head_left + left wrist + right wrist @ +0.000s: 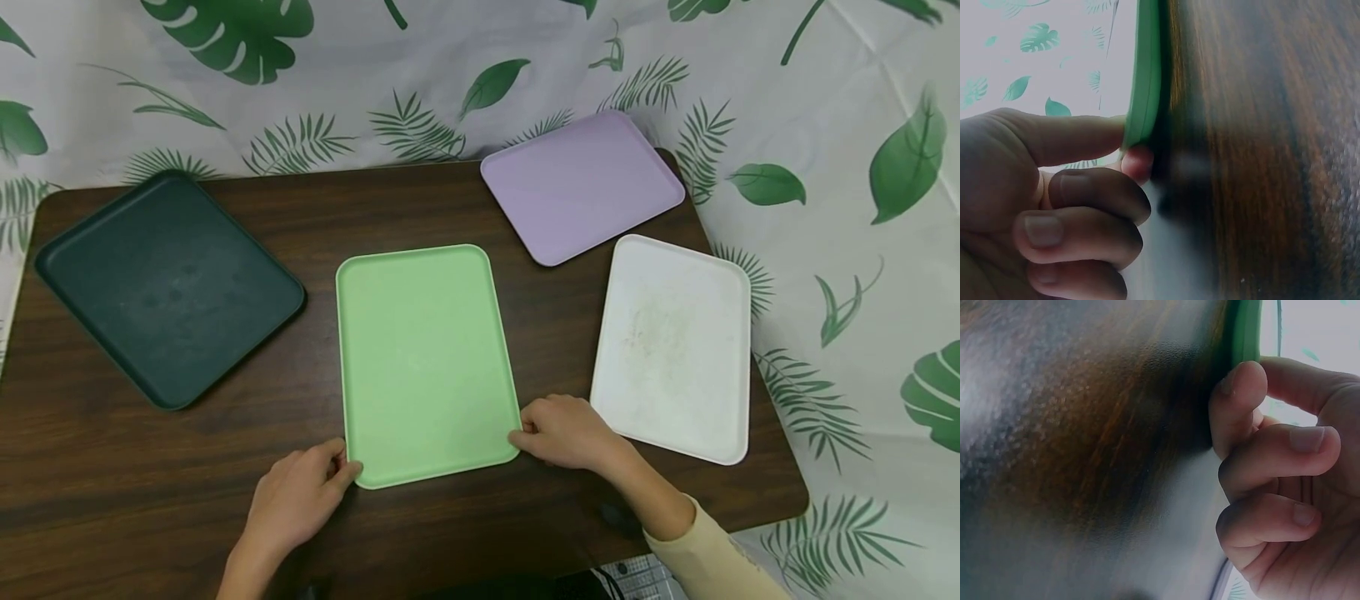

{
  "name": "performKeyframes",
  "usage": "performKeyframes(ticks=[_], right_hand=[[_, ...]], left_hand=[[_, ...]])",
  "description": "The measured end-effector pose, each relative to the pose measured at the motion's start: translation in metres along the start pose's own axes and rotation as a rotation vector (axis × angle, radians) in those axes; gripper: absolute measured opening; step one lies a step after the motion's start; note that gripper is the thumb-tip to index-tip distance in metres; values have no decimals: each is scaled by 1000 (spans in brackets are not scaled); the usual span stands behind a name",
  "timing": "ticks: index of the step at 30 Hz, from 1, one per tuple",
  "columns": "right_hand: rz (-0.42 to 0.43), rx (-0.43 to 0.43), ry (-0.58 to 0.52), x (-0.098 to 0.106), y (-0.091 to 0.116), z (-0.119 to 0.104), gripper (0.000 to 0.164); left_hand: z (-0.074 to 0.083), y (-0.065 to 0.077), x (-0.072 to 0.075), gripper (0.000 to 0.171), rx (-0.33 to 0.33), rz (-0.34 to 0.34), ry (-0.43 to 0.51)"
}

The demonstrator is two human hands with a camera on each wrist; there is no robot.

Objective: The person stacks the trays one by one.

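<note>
A light green rectangular tray (423,367) lies in the middle of the brown wooden table (420,542). At its near left corner, my left hand (296,500) pinches the rim between thumb and index finger. My right hand (566,432) grips the near right corner the same way. In the left wrist view the green tray's edge (1144,81) sits between thumb and index finger, the other fingers curled below. From the right wrist, the tray's edge (1246,337) shows at the index fingertip, with the other fingers curled under.
A dark green tray (172,292) lies turned at an angle on the left. A lilac tray (585,187) overhangs the back right corner, and a white tray (671,350) lies at the right edge. A leaf-patterned cloth (847,275) hangs behind and to the right.
</note>
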State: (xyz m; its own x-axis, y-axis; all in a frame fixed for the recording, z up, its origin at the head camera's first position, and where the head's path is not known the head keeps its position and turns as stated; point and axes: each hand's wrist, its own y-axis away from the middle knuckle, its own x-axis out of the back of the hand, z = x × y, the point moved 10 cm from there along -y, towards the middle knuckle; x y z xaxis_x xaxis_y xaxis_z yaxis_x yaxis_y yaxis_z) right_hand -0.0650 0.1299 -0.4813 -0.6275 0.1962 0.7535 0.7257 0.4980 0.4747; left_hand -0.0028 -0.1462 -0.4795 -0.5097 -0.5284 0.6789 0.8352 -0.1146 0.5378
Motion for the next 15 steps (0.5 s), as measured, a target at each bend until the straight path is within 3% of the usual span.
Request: performKeyframes(ticks=[15], right_hand=[[2,-26,-43,0,2,2,52]], left_hand=[[-2,2,0,27,16,-10,-15]])
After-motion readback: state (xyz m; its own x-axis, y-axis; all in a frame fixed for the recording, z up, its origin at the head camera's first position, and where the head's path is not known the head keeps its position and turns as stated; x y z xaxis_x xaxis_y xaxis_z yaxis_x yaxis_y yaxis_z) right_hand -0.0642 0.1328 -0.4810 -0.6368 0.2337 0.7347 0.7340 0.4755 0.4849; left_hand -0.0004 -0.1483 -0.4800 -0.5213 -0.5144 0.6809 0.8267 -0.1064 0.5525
